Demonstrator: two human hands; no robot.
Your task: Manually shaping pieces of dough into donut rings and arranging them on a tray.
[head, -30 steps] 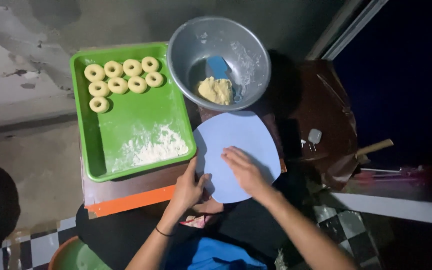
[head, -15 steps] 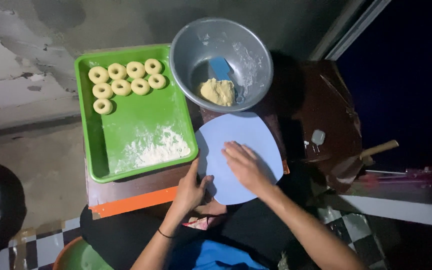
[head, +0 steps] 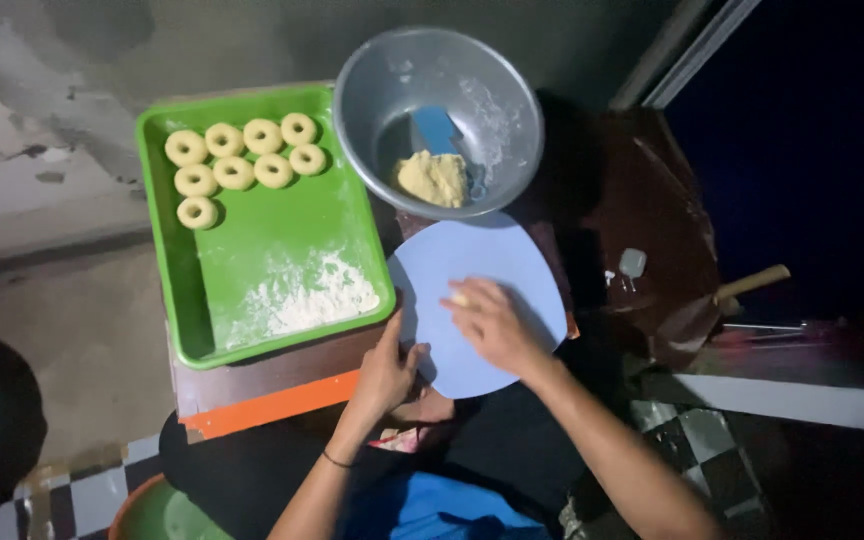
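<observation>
Since the earlier views, little is changing in the layout: the green tray [head: 252,330], the metal bowl [head: 497,75] and the round blue board [head: 507,260] are keeping their places on the surface [head: 272,400]. The right hand [head: 492,325] is sliding slightly toward the board's left half, and a small piece of pale dough [head: 460,298] is now peeking out at its fingertips. The left hand [head: 389,368] is staying at the board's lower left rim.

The tray is lying at the surface's left, its near edge close to the orange front edge. Eight dough rings [head: 237,160] are sitting in its far left corner, and a patch of loose flour [head: 302,295] is spreading near its right wall; the green floor between them is lying bare. The bowl is standing just behind the board, holding a lump of dough [head: 432,178] and a blue scraper [head: 437,130]. The board is overhanging the surface toward the person's lap.

The right hand is lying flat, fingers together, pressing down on the dough piece. The left hand is gripping the board's rim, thumb on top.
</observation>
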